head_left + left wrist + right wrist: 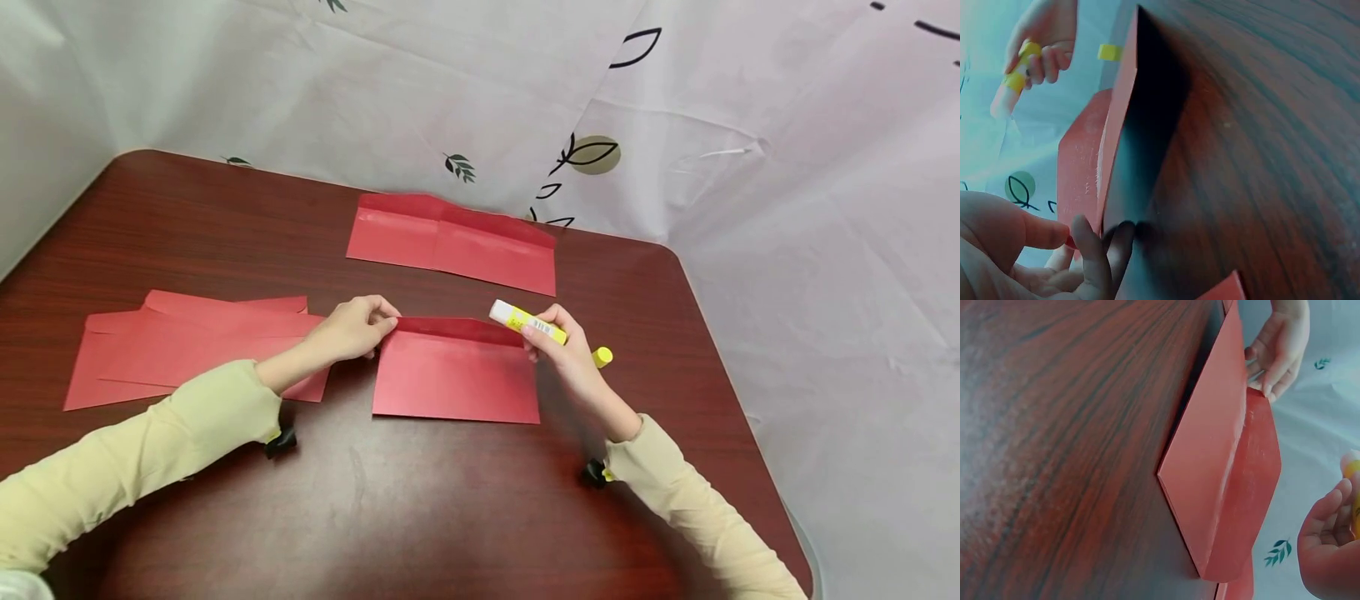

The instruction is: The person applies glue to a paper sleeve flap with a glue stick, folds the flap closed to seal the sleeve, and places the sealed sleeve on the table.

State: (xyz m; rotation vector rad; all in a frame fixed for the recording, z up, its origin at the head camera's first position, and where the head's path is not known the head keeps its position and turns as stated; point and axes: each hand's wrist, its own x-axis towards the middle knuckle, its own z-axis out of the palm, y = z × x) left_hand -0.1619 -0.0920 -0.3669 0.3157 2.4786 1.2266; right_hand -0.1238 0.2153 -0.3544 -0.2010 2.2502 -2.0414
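Observation:
In the head view a red envelope [456,379] with its flap raised lies at mid-table. The left hand [352,327] pinches the flap's left corner between thumb and fingers; the left wrist view shows this pinch [1066,250] up close. Held in the right hand [566,350], above the envelope's right end, is a yellow and white glue stick [517,319], its white end pointing left. The right wrist view shows whitish marks along the fold of the envelope [1197,450], with the right hand [1335,544] apart from the paper.
Another red envelope [450,242], its flap up, lies near the table's back edge. Several overlapping red envelopes [187,342] are at the left, partly under the left forearm. A yellow cap [602,357] stands beside the right hand. A patterned white sheet [375,92] hangs behind the table.

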